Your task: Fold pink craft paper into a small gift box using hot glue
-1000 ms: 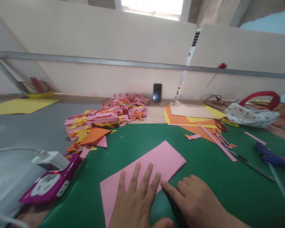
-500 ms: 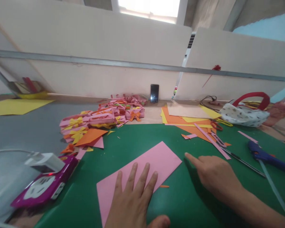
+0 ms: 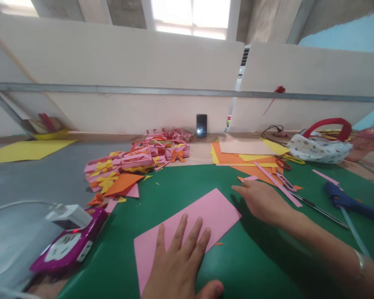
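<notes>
In the head view, the left hand (image 3: 177,263) lies flat on a pink sheet (image 3: 216,209), its fingers spread wide, pressing the paper rather than gripping it. The sheet rests at a slant on the green mat (image 3: 174,178), in front of the person, and an orange sliver (image 3: 218,243) lies just off its near edge. The right hand (image 3: 263,201) is over the mat beyond the sheet's right corner, apart from it, index finger reaching out and the other fingers partly curled. Its underside is hidden, so I cannot tell whether it has hold of anything; it may be touching the pink scrap (image 3: 251,178) just behind it, but the overlap leaves that unclear. To its right lie a long pink strip (image 3: 277,185) and a blue glue gun (image 3: 358,203). A pile of pink paper pieces (image 3: 143,154) sits at the far left edge of the mat.
</notes>
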A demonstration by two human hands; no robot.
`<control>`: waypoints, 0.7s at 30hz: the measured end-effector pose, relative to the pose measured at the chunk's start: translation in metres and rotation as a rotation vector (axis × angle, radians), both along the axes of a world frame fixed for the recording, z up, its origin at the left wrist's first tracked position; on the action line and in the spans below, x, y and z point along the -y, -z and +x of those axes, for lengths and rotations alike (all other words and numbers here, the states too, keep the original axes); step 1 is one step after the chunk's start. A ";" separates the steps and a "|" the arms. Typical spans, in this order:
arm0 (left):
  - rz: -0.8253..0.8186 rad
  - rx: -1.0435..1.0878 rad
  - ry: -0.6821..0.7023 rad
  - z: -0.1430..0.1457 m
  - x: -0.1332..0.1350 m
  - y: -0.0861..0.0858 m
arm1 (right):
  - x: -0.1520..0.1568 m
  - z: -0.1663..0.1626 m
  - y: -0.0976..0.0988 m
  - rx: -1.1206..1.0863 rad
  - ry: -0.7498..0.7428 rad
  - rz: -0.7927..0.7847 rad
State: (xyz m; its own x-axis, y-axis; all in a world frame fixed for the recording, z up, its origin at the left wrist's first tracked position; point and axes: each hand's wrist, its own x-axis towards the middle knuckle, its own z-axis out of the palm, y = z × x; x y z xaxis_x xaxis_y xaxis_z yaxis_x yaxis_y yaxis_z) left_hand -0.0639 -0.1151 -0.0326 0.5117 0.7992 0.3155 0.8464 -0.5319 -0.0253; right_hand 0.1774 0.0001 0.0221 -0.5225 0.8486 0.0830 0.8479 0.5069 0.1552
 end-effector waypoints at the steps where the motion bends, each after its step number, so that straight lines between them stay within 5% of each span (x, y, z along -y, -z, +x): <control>1: 0.025 -0.013 0.040 0.000 0.000 -0.002 | -0.004 -0.010 -0.003 -0.083 -0.133 -0.039; 4: 0.077 -0.043 0.124 0.003 0.000 -0.004 | -0.014 -0.043 -0.004 -0.210 -0.371 -0.220; 10: 0.197 0.021 0.097 0.008 0.006 0.003 | -0.023 -0.065 -0.002 -0.080 -0.332 -0.439; 13: 0.296 0.126 0.020 0.000 0.016 0.002 | -0.022 -0.053 -0.005 -0.112 -0.387 -0.421; 18: 0.230 0.209 -0.486 -0.016 0.017 0.003 | -0.031 0.009 -0.027 -0.369 -0.026 -0.204; 21: 0.033 0.189 -0.488 0.010 0.004 0.008 | -0.038 0.048 -0.039 -0.532 0.089 -0.176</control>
State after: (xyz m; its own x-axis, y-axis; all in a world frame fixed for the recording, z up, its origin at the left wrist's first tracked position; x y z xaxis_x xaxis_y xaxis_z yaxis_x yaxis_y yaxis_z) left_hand -0.0542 -0.1193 -0.0407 0.0138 0.9183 0.3957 0.9870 -0.0758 0.1414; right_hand 0.2257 0.0384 0.0608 -0.3732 0.9123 0.1684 0.8267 0.4094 -0.3859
